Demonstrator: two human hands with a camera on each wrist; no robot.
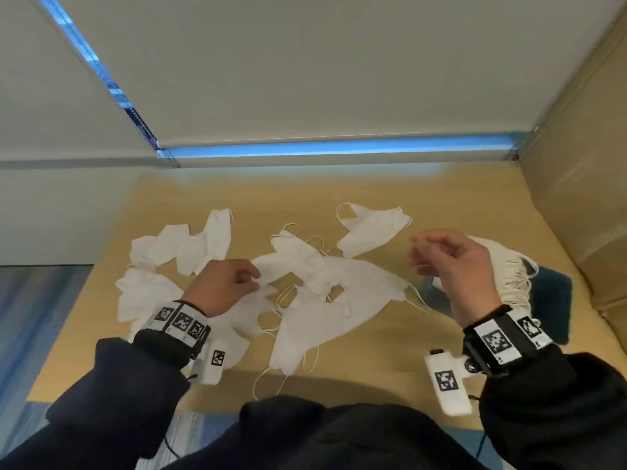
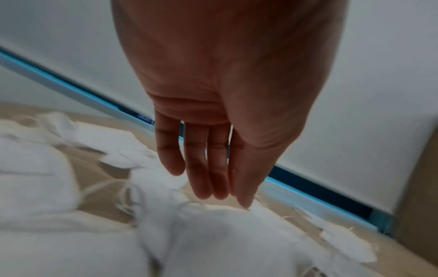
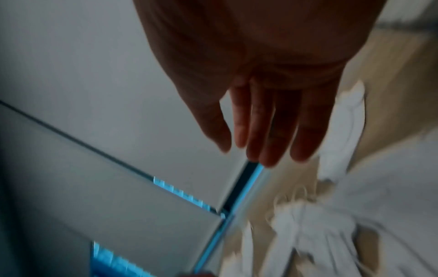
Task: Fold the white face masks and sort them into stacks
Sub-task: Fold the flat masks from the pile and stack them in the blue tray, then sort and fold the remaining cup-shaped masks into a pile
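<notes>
Several white face masks lie scattered on the tan table (image 1: pixel 458 198). A tangled heap of masks (image 1: pixel 325 300) with loose ear loops fills the middle, and it shows blurred below the fingers (image 2: pixel 213 234). My left hand (image 1: pixel 251 276) hovers at the heap's left edge with straight, relaxed fingers (image 2: pixel 199 178) that hold nothing. My right hand (image 1: pixel 420 256) hangs in the air to the right of the heap, its fingers (image 3: pixel 272 131) loose and empty. A stack of masks (image 1: pixel 509 266) stands just behind the right hand. Further masks (image 1: pixel 190 245) lie at the left.
One single mask (image 1: pixel 369 232) lies at the back centre. A dark blue pad (image 1: pixel 549 300) sits under the right-hand stack. A beige cushioned wall (image 1: pixel 576 164) borders the table on the right, and a white blind (image 1: pixel 305 79) hangs behind it.
</notes>
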